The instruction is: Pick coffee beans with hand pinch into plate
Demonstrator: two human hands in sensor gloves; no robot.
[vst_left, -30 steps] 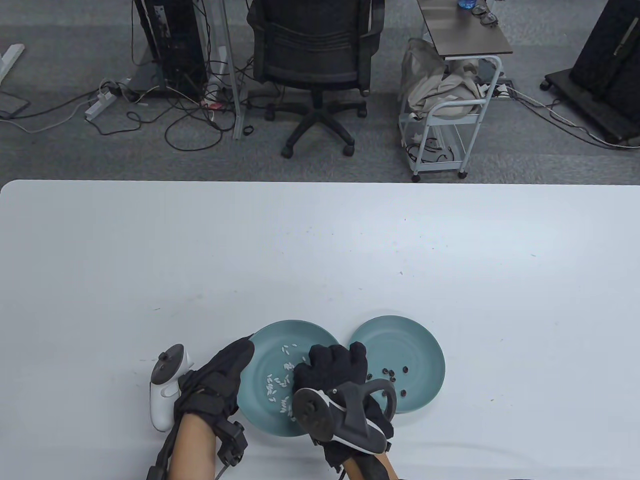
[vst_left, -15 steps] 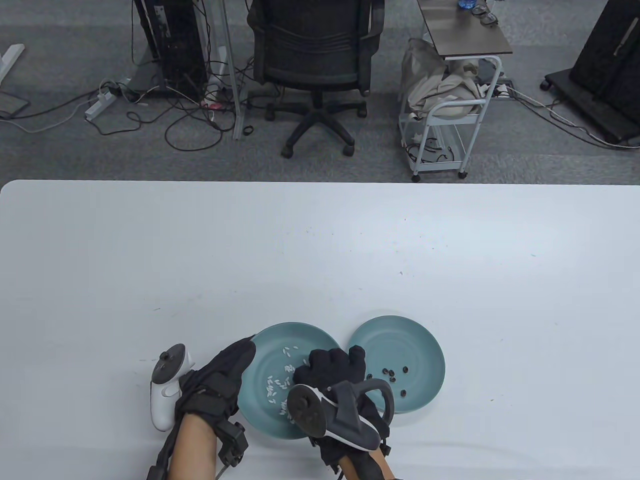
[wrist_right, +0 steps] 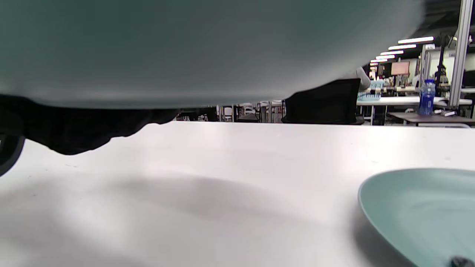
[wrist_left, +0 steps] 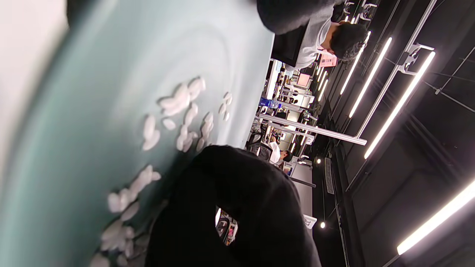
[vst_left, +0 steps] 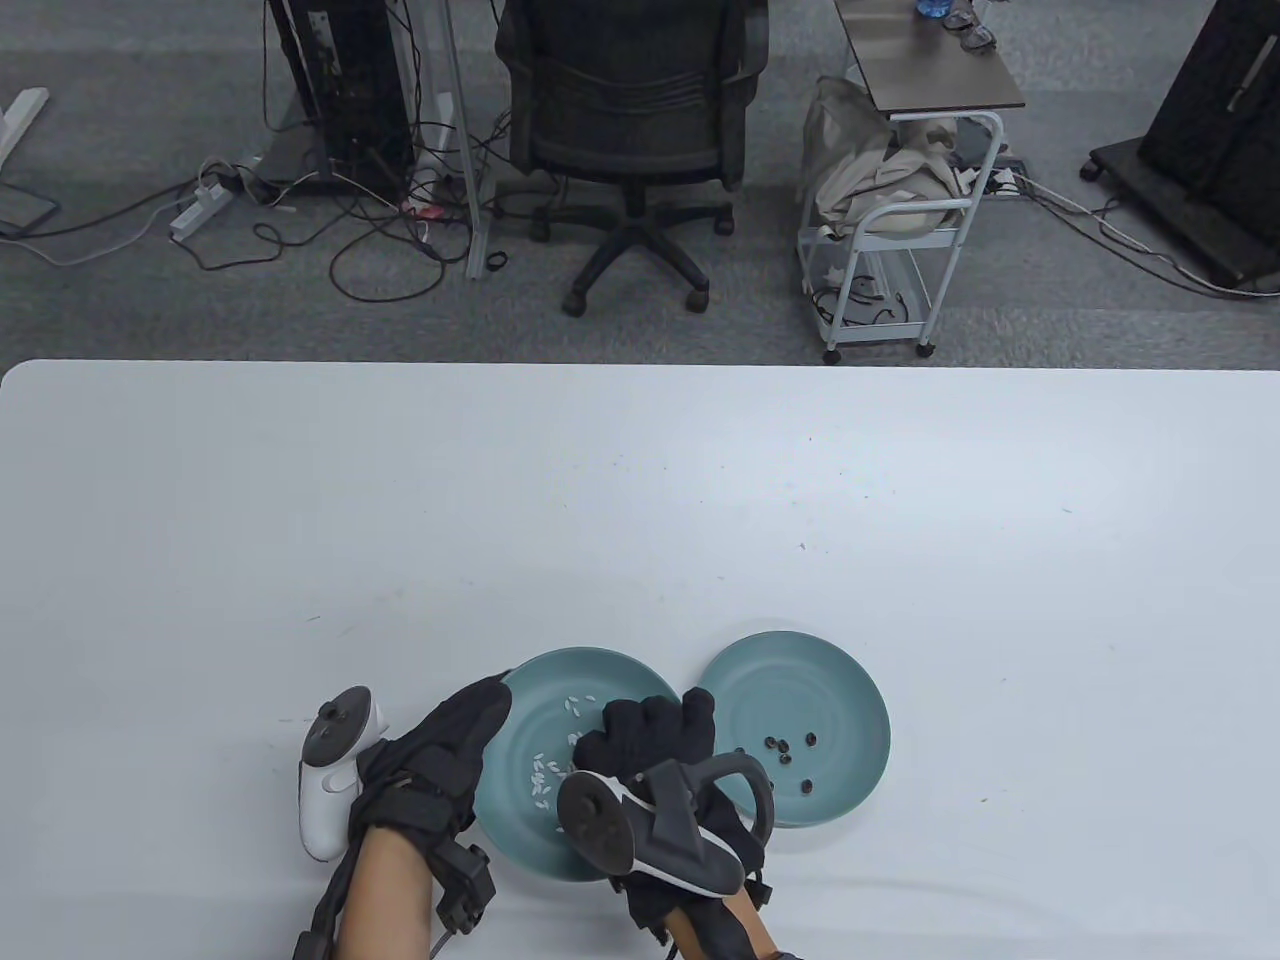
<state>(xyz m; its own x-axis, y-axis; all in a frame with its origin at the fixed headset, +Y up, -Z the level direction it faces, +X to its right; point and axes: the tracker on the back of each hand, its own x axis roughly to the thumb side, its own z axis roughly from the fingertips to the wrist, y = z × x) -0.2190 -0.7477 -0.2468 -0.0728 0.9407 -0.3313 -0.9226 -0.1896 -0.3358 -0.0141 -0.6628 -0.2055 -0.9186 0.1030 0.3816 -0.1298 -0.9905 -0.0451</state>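
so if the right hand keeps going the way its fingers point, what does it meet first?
Probably the left plate: the right hand hangs over its right part, fingers aimed at the white grains. Its height above them is unclear.

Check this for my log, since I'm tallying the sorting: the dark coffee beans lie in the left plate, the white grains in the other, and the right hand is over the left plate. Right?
The plates are swapped. In the table view, the dark coffee beans lie in the right plate, and the white grains lie in the left plate. The right hand is indeed over the left plate.
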